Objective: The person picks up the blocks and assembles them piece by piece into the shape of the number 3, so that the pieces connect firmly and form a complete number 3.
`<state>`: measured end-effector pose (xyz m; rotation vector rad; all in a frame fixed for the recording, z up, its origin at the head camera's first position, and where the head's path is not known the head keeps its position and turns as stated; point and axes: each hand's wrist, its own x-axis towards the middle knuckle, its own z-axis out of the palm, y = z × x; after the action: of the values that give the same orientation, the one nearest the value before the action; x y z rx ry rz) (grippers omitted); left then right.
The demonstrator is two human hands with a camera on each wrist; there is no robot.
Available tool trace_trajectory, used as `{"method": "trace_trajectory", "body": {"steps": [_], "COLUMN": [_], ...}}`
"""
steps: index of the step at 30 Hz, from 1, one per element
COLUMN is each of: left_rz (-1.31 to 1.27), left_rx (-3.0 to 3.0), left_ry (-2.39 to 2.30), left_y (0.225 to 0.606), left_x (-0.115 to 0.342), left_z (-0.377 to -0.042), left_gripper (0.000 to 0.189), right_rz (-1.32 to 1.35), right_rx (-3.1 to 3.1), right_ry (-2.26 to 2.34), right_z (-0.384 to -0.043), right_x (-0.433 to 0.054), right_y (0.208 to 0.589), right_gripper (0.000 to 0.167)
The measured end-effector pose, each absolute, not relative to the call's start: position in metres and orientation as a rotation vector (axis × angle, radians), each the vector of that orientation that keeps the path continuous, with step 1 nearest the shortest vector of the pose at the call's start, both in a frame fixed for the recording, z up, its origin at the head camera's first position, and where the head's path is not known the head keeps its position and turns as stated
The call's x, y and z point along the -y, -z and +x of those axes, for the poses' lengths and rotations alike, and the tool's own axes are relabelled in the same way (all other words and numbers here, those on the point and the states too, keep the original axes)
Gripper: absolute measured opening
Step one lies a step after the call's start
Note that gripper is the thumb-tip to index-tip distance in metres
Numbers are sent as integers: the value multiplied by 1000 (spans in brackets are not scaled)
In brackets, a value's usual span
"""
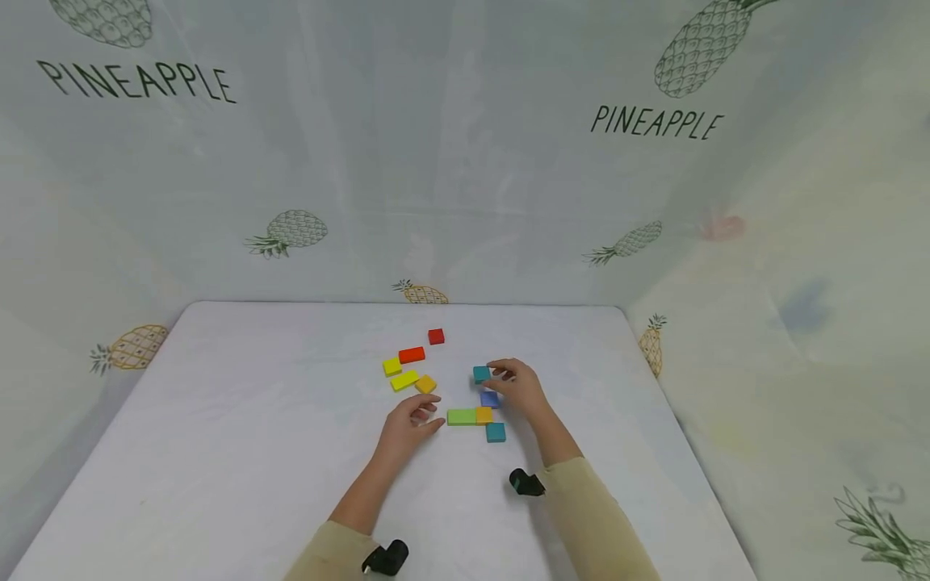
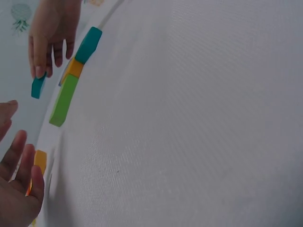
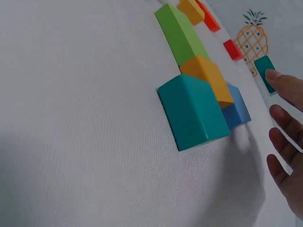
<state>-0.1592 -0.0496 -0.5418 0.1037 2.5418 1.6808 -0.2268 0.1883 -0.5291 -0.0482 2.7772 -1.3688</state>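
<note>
Between thumb and fingers, my right hand [image 1: 520, 387] pinches a teal block [image 1: 481, 374], which the right wrist view also shows at its thumb tip. Just nearer me lie a blue block [image 1: 490, 399], an orange block [image 1: 483, 415], a long green block [image 1: 461, 417] and a second teal block [image 3: 191, 111], grouped close together. My left hand [image 1: 411, 426] is left of the green block's end, its fingers loosely bent with nothing between them. Beyond its fingertips lies another orange block [image 1: 425, 384].
Farther back on the white table [image 1: 254, 420] are a long yellow block [image 1: 404, 380], a short yellow block [image 1: 392, 366], a long red block [image 1: 412, 354] and a short red block [image 1: 436, 336]. A pineapple-print cloth [image 1: 450, 161] hangs behind the table.
</note>
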Motion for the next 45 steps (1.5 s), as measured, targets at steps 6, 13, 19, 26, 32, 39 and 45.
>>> {"method": "trace_trajectory", "body": {"steps": [6, 13, 19, 26, 32, 39, 45], "left_rz": [141, 179, 139, 195, 190, 176, 191], "left_rx": [-2580, -2598, -2599, -2629, -2639, -2640, -2652], "left_ry": [-1643, -1631, -1611, -1528, -1484, -1484, -1470], "left_y": [546, 551, 555, 556, 558, 558, 559], "left_x": [42, 36, 36, 38, 36, 36, 37], "left_z": [-167, -173, -175, -176, -178, -177, -178], "left_gripper": [36, 36, 35, 33, 32, 30, 30], "right_rz": [-29, 13, 34, 87, 110, 106, 93], "right_rx": [-2781, -2780, -2790, -2781, -2788, -2780, -2759], "right_ry": [1414, 1471, 1437, 1397, 1379, 1408, 1479], "right_z": [-226, -226, -229, -228, -229, -227, -224], "right_x": [-200, -212, -216, -217, -217, -218, -217], "right_y": [538, 544, 550, 558, 559, 558, 556], "right_gripper": [36, 37, 37, 38, 37, 37, 37]}}
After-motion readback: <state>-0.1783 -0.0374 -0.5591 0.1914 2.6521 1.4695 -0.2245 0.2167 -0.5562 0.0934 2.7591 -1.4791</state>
